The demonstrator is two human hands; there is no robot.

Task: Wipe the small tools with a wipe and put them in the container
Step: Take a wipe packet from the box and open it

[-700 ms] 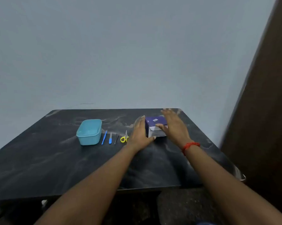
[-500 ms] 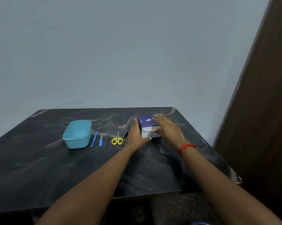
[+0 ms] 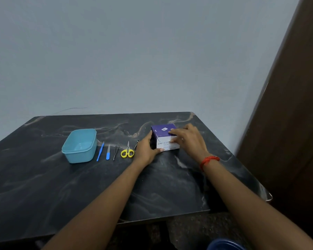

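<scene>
A purple and white box of wipes (image 3: 162,137) stands on the black marble table (image 3: 62,186). My left hand (image 3: 146,149) grips its left side, thumb against the front lower edge. My right hand (image 3: 188,139) lies over its right side with fingers on the top edge. To the left lie small tools in a row: a dark clipper (image 3: 136,144), yellow-handled scissors (image 3: 127,152), tweezers (image 3: 116,151), a short blue tool (image 3: 108,152) and a long blue tool (image 3: 100,151). A light blue container (image 3: 80,145) stands open at the row's left end.
A brown door (image 3: 292,123) stands close to the table's right edge. A pale wall runs behind the table. A dark blue round object (image 3: 226,245) shows below the table's front edge.
My view has shifted, so the table sits lower and further left in frame. My right hand has settled from above the box onto its right side and top edge.
</scene>
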